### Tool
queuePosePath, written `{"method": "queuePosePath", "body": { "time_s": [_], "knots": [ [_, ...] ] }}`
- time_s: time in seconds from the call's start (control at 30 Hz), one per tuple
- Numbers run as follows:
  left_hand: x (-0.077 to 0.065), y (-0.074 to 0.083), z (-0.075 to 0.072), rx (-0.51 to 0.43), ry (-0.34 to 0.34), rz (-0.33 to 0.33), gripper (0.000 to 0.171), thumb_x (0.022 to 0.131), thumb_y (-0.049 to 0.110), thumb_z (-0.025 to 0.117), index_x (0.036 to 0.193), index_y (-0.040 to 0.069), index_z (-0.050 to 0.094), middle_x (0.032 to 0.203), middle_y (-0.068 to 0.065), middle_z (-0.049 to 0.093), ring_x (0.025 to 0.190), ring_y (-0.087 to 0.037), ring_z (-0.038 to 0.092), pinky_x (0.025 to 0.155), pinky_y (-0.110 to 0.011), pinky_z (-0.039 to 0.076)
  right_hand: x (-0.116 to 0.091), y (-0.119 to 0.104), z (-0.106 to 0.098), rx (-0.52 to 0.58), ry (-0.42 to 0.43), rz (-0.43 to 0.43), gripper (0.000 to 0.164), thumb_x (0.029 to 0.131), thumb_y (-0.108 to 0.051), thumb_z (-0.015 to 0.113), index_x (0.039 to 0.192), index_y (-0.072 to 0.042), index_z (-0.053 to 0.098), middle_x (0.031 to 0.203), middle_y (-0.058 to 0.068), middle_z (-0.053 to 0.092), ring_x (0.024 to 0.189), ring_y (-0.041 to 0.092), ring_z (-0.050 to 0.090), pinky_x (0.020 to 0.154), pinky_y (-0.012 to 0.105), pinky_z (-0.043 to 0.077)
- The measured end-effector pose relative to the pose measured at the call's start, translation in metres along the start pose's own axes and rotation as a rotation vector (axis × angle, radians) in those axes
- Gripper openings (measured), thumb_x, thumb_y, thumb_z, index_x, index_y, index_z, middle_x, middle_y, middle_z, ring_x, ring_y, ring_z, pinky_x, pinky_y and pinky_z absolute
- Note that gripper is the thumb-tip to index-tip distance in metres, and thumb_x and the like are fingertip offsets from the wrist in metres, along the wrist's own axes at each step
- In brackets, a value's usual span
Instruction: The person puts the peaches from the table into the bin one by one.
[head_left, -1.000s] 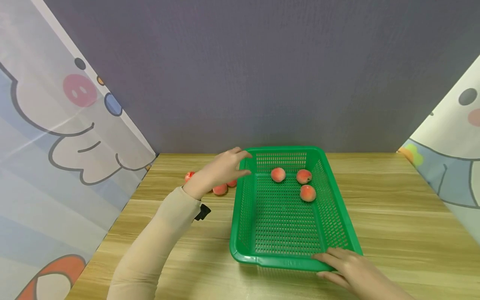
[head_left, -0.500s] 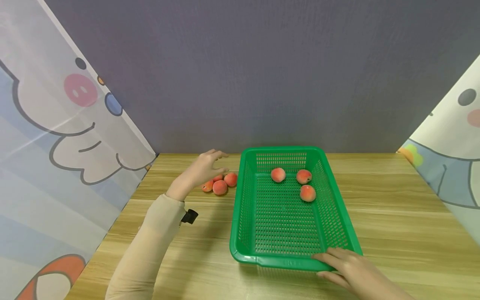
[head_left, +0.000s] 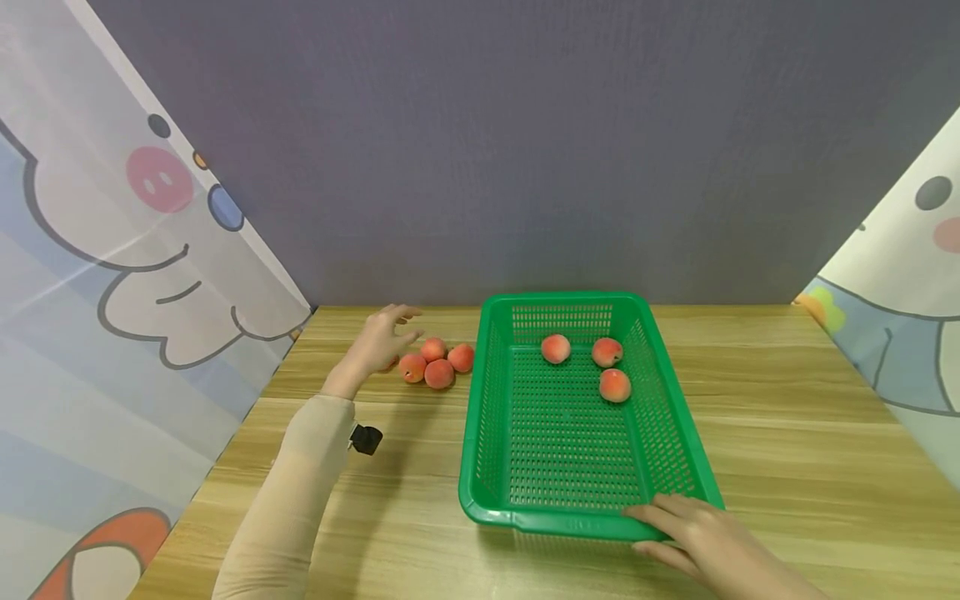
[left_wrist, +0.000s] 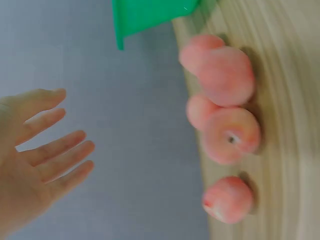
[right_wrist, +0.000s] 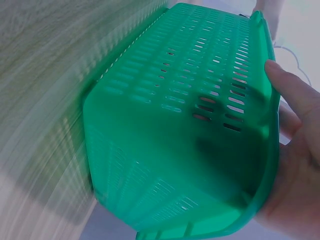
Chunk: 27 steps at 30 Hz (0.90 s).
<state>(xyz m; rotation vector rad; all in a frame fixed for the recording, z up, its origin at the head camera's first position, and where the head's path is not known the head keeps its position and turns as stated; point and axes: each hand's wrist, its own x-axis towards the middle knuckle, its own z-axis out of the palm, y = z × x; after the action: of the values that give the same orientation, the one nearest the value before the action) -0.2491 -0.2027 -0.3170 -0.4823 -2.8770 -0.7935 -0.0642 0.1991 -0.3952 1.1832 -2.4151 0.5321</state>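
Note:
My left hand (head_left: 377,340) is in the air over the left end of a loose group of several peaches (head_left: 439,374) on the table. Its fingers are spread and hold nothing, as the left wrist view shows, where a single peach (left_wrist: 228,200) lies a little apart from the others. A green plastic basket (head_left: 585,525) with slotted walls stands to the right of that group. Inside it, near the far end, are 3 peaches (head_left: 615,386). At the basket's near right corner my right hand (head_left: 697,533) grips the rim, thumb outside and fingers over the edge.
The wooden table (head_left: 787,433) runs back to a grey wall (head_left: 555,150). Cartoon-printed sheets (head_left: 97,275) close in the left and right sides. A black wrist camera (head_left: 366,439) sticks out from my left sleeve.
My left hand has moved left, from the basket's far left rim across the peaches on the table to their left end. My right hand and the basket have stayed in place.

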Motion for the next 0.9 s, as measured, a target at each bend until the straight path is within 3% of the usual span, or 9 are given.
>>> {"method": "queuePosePath", "body": {
  "time_s": [0.23,0.73,0.9],
  "knots": [
    [0.000,-0.028,0.006,-0.025,0.081,-0.018,0.034,0.085,0.012,0.058,0.115,-0.004,0.054,0.116,-0.024,0.051,0.104,-0.038,0.049,0.085,-0.048,0.040,0.000,0.000,0.000,-0.002,0.000,0.002,0.031,0.072,-0.028,0.071,0.100,-0.017,0.063,0.084,-0.016,0.055,0.074,0.010,0.059,0.056,0.027,0.049],
    [-0.007,-0.071,0.023,-0.039,0.132,-0.110,0.035,0.084,0.009,0.058,0.115,-0.006,0.053,0.117,-0.025,0.047,0.104,-0.040,0.046,0.082,-0.049,0.041,0.000,0.001,0.000,0.014,-0.016,-0.010,0.032,0.072,-0.027,0.071,0.100,-0.016,0.063,0.085,-0.015,0.056,0.074,0.013,0.060,0.056,0.029,0.050],
    [-0.009,-0.079,0.028,-0.028,0.120,-0.142,0.036,0.085,0.007,0.056,0.118,-0.006,0.050,0.120,-0.028,0.044,0.092,-0.040,0.050,0.079,-0.047,0.041,0.000,0.001,0.001,0.012,-0.013,-0.012,0.032,0.072,-0.027,0.071,0.100,-0.015,0.063,0.084,-0.016,0.055,0.074,0.013,0.060,0.056,0.029,0.050]
  ]
}}
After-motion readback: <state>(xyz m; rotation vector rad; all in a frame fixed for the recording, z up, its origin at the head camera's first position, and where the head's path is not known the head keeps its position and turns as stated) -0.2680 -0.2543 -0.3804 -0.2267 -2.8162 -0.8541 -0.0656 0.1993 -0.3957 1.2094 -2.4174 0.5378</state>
